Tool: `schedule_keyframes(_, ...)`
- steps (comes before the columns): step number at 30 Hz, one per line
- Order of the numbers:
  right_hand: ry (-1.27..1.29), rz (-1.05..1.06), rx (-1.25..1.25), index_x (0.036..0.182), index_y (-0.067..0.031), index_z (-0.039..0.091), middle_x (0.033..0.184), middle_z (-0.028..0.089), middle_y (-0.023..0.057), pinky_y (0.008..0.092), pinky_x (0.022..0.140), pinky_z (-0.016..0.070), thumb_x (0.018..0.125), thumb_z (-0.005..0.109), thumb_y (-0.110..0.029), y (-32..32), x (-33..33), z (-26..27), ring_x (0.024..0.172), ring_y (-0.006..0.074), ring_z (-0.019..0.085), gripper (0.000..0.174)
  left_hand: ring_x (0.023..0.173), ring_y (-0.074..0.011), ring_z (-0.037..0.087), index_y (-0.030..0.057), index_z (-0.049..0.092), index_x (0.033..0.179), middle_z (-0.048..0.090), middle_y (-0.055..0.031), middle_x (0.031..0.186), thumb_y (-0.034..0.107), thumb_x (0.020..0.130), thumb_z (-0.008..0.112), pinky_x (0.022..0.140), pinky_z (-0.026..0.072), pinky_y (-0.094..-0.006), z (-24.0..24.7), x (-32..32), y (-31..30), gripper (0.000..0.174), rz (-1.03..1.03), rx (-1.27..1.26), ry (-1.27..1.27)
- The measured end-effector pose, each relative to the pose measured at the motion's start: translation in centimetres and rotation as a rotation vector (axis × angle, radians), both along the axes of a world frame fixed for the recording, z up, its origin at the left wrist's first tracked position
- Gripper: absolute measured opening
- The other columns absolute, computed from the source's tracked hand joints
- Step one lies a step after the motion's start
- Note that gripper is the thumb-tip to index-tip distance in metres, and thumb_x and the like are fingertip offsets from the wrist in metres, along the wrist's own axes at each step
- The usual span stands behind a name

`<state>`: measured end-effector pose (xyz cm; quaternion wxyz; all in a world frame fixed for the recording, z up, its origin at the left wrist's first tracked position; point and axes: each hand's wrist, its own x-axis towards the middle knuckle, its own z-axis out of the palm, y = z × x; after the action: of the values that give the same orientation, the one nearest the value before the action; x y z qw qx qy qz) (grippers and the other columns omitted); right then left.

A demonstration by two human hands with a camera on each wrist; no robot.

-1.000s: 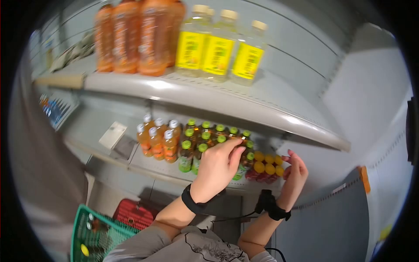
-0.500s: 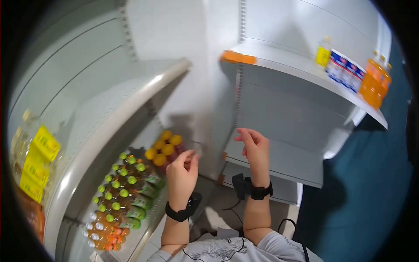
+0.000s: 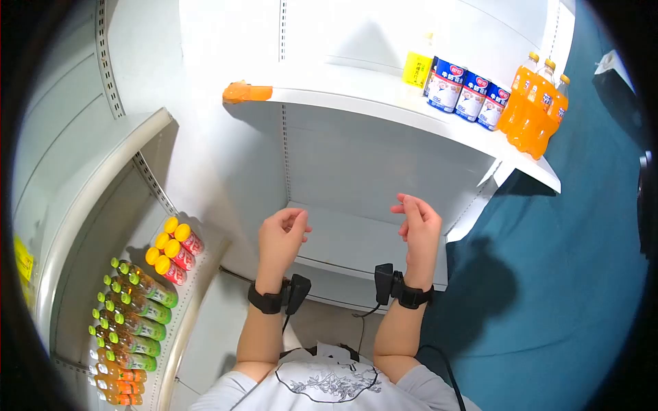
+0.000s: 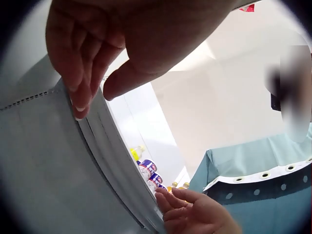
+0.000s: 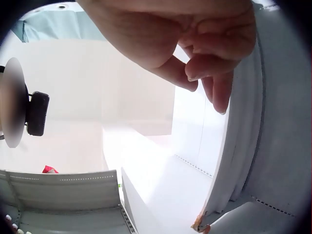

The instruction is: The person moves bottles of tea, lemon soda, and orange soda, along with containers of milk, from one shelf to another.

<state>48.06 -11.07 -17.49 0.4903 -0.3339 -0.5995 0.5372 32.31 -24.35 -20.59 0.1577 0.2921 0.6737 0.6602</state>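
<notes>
Both hands hang in the air in front of the lower shelf unit, holding nothing. In the head view the left hand [image 3: 279, 240] has its fingers loosely bent, with the thumb near the fingertips. To its right, the right hand [image 3: 419, 229] is raised with loosely bent fingers. The left wrist view shows the left hand [image 4: 117, 44] with a gap between thumb and fingers, and the right hand [image 4: 197, 214] farther off. In the right wrist view the right hand [image 5: 195, 44] has loose, partly bent fingers. Neither hand touches a shelf or a product.
An upper shelf [image 3: 356, 96] carries blue-and-white cans [image 3: 471, 96], a yellow-labelled bottle [image 3: 417, 67] and orange drink bottles [image 3: 534, 109]. Orange tape [image 3: 248, 92] covers its left corner. Yellow-capped bottles [image 3: 181, 255] and green-capped bottles [image 3: 140, 325] stand at lower left. A teal curtain [image 3: 541, 274] hangs at right.
The view has swung right from the drinks shelves to the shelf with cans and orange bottles. Both hands have moved away from the small bottles and now hang before this shelf, still holding nothing.
</notes>
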Motion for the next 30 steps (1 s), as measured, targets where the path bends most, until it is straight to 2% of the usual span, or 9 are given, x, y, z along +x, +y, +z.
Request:
schedule_keyframes(6,0.041,0.096,0.131,0.101,-0.0017,0.058,0.074,0.062,0.0045,0.017,0.04,0.0295,0.085,0.049,-0.022,6.0,1.1,5.1,0.045,0.0029,0.041,0.027,0.057,-0.0097,0.056,-0.0018,0.062,0.084,0.06,-0.0049,0.064,0.019,0.08,0.056,0.049,0.0439,-0.021,6.3,0.3,3.6,0.022,-0.041,-0.032,0.477)
schedule_keyframes(8,0.02,0.14,0.174,0.105,-0.0018,0.055,0.075,0.062,0.0053,0.0172,0.039,0.0292,0.086,0.048,-0.022,7.9,0.0,7.8,0.046,0.0032,0.042,0.029,0.06,-0.0226,0.06,0.0037,0.064,0.079,0.061,-0.0113,0.065,0.028,0.074,0.059,0.057,0.0462,-0.0307,11.0,0.8,5.2,0.025,-0.012,-0.003,0.59)
schedule_keyframes(10,-0.017,0.17,0.216,0.109,-0.0019,0.052,0.076,0.063,0.0063,0.0177,0.04,0.0303,0.085,0.048,-0.02,9.4,-1.7,10.4,0.046,0.0039,0.043,0.031,0.057,-0.0205,0.06,0.0036,0.064,0.076,0.061,-0.01,0.062,0.028,0.073,0.058,0.058,0.0466,-0.0303,13.3,-0.6,8.9,0.026,-0.084,0.002,0.787)
schedule_keyframes(12,-0.122,0.155,0.259,0.109,-0.0016,0.051,0.077,0.062,0.007,0.0194,0.042,0.0336,0.082,0.047,-0.017,10.4,-3.4,12.9,0.048,0.0063,0.045,0.031,0.055,-0.0176,0.059,0.0015,0.063,0.072,0.061,-0.01,0.063,0.028,0.073,0.057,0.057,0.0478,-0.0274,16.2,-2.7,13.0,0.027,-0.314,-0.175,0.622)
schedule_keyframes(14,-0.163,0.132,0.264,0.106,-0.0014,0.052,0.077,0.061,0.0066,0.0194,0.043,0.034,0.081,0.047,-0.017,12.0,-5.3,14.3,0.049,0.0068,0.045,0.03,0.061,-0.0139,0.059,-0.0018,0.06,0.089,0.063,-0.0106,0.076,0.033,0.077,0.058,0.055,0.0495,-0.0216,18.4,-4.4,16.1,0.037,-0.432,-0.141,0.523)
schedule_keyframes(17,-0.288,0.091,0.208,0.102,-0.0015,0.052,0.076,0.06,0.006,0.0196,0.043,0.035,0.081,0.047,-0.019,15.4,-7.2,15.5,0.05,0.0077,0.047,0.028,0.074,-0.0183,0.061,-0.0043,0.054,0.101,0.06,-0.0156,0.091,0.032,0.076,0.057,0.061,0.0515,-0.0242,20.2,-6.1,19.5,0.044,-0.674,-0.062,0.273)
schedule_keyframes(21,-0.478,0.079,0.161,0.101,-0.0024,0.051,0.075,0.058,0.0056,0.0201,0.042,0.0364,0.08,0.046,-0.018,18.0,-8.1,16.5,0.051,0.0082,0.048,0.026,0.08,-0.0231,0.061,-0.0041,0.053,0.104,0.058,-0.0173,0.097,0.032,0.076,0.057,0.063,0.0523,-0.0273,21.4,-7.3,24.4,0.046,-0.602,-0.116,0.427)
schedule_keyframes(27,-0.395,0.14,0.172,0.108,-0.004,0.044,0.08,0.054,0.0094,0.0207,0.043,0.0428,0.079,0.045,-0.014,20.5,-9.6,15.8,0.054,0.0118,0.054,0.03,0.083,-0.0305,0.06,-0.0021,0.049,0.112,0.048,-0.0198,0.114,0.03,0.075,0.059,0.062,0.0538,-0.0329,21.2,-8.1,30.4,0.05,-0.581,-0.33,0.454)
schedule_keyframes(30,-0.42,0.087,0.212,0.11,-0.0063,0.038,0.081,0.055,0.0082,0.0168,0.04,0.04,0.083,0.045,-0.014,20.0,-10.2,15.6,0.049,0.0072,0.051,0.029,0.089,-0.0316,0.058,-0.0017,0.044,0.116,0.043,-0.02,0.12,0.031,0.075,0.06,0.062,0.0543,-0.035,21.8,-8.8,32.1,0.054,-0.608,-0.345,0.469)
